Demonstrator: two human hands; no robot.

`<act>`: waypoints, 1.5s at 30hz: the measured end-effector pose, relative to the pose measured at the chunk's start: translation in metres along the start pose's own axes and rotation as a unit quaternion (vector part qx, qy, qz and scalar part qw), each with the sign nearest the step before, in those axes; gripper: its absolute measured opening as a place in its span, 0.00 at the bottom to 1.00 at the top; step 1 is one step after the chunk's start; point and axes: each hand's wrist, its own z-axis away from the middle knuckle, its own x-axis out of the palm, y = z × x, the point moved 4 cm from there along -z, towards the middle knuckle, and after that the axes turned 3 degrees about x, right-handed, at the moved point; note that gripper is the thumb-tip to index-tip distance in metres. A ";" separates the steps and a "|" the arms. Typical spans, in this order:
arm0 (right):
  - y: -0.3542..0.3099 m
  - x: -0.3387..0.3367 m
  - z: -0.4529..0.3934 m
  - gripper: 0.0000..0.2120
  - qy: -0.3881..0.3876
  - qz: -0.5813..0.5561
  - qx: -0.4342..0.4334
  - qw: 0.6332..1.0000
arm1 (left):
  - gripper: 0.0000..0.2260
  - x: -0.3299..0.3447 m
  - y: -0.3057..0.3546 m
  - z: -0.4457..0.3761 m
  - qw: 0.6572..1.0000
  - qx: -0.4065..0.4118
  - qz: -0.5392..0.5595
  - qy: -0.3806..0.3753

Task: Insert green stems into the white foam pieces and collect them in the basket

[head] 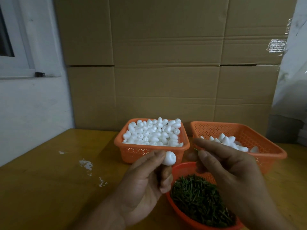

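Stem about to meet foam

The left hand (141,181) pinches a foam piece (169,158) in its fingers; the right hand (227,170) pinches a green stem (196,149) just beside it. Next, I judge: line the stem's tip with the foam and push. No writing is legible.

Left hand (146,183) raised, fingers (157,156) pinching a foam piece (169,158); right hand (232,176) alongside, fingertips pinched on a green stem (196,149).

three orange baskets (132,151), two hands (142,185)
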 end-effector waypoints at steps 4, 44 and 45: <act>-0.004 0.008 0.002 0.14 -0.008 -0.087 0.002 0.996 | 0.12 0.001 -0.002 0.000 1.000 -0.004 -0.007 -0.006; -0.001 0.026 0.019 0.08 0.056 -0.012 -0.063 0.996 | 0.19 0.007 -0.001 0.004 0.995 -0.003 -0.088 0.043; -0.001 0.026 0.020 0.07 0.060 0.006 -0.076 0.995 | 0.19 0.007 0.000 0.004 0.995 0.000 -0.092 0.046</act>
